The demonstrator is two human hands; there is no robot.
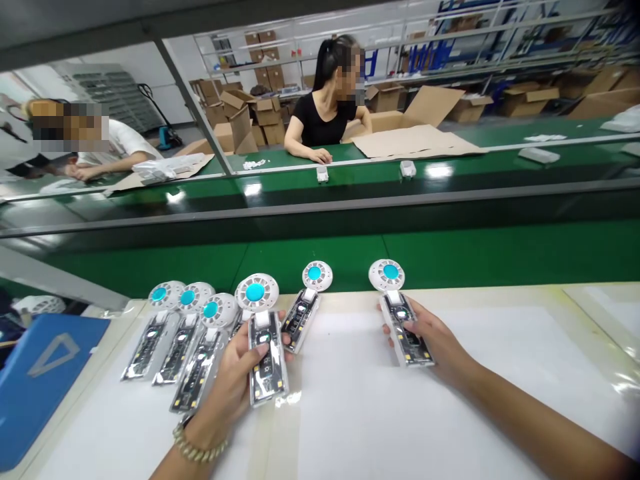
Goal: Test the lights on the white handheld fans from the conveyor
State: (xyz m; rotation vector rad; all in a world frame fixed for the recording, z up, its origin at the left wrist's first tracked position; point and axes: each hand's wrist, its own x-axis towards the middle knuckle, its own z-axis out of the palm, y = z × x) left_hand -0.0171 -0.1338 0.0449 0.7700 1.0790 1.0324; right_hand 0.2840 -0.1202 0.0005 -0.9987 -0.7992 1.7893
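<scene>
My left hand [240, 363] is wrapped round a handheld fan [267, 360] with a round white head, a turquoise centre and a dark circuit board showing in its clear handle. In my right hand [425, 330] is another handheld fan [407, 340] of the same make, the thumb pressed on its board. Between the hands, close to the left one, a third fan [300, 320] lies on the white table top. Several more fans [193, 370] lie in a slanted row left of my left hand, one partly hidden behind it.
A blue folder-like board [47, 380] lies at the left edge. Beyond the white table [345, 427] runs a green conveyor [450, 250] with a metal rail. Across it, a person in black [325, 113] and another in white [130, 147] sit near cardboard [415, 141] and small white parts [408, 169].
</scene>
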